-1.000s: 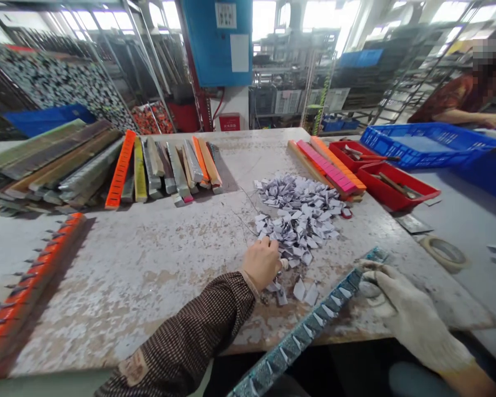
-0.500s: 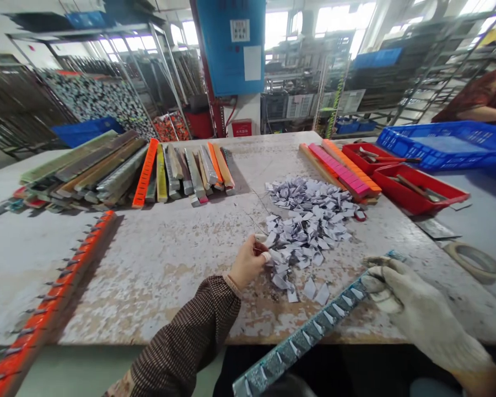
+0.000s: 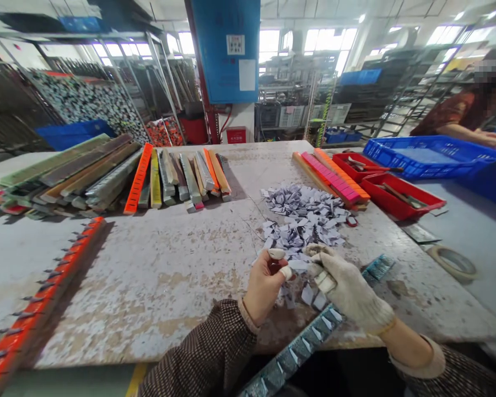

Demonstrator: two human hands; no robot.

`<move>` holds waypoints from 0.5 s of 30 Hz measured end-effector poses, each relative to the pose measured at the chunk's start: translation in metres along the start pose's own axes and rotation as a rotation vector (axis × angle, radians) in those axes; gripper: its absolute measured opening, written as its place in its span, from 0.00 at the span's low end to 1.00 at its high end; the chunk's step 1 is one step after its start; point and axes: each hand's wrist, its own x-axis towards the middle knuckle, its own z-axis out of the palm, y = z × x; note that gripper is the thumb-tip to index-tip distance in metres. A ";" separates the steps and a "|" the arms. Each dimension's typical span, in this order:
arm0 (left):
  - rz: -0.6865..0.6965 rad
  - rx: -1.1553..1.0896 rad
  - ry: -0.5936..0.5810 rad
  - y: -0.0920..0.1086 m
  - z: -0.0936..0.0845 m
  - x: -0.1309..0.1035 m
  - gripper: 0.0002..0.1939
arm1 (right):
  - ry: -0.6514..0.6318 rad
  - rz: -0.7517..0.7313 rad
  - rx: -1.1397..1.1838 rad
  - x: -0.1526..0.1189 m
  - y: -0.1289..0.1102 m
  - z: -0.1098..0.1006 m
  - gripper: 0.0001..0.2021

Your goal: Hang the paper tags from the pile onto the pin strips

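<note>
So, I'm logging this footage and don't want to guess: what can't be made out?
Head view, all four:
- Teal strip: middle hidden by the gloved right hand; near end cut by bottom edge.
- White piece: ends hidden by left hand and right hand.
- Orange strip: near end cut by left edge.
- Upper sheet on blue cabinet: print too small.

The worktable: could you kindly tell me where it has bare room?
A wide patch lies between the spiked orange strip and left hand, nearer than the row of bars; a narrower one separates those bars from the pink strip. It is crowded around the white pieces, near that hand and the gloved right hand.
</note>
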 end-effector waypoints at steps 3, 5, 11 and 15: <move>-0.002 0.004 -0.033 -0.002 0.003 0.000 0.17 | -0.016 0.105 0.094 -0.002 0.008 -0.022 0.15; -0.005 0.008 -0.044 -0.003 0.003 -0.001 0.18 | 0.006 0.152 0.067 -0.007 0.017 -0.046 0.16; -0.058 0.046 -0.130 -0.005 0.003 0.000 0.19 | 0.058 0.053 -0.393 -0.041 0.051 -0.111 0.10; -0.119 0.046 -0.161 -0.008 0.005 -0.002 0.20 | 0.018 0.063 -0.448 -0.056 0.062 -0.113 0.09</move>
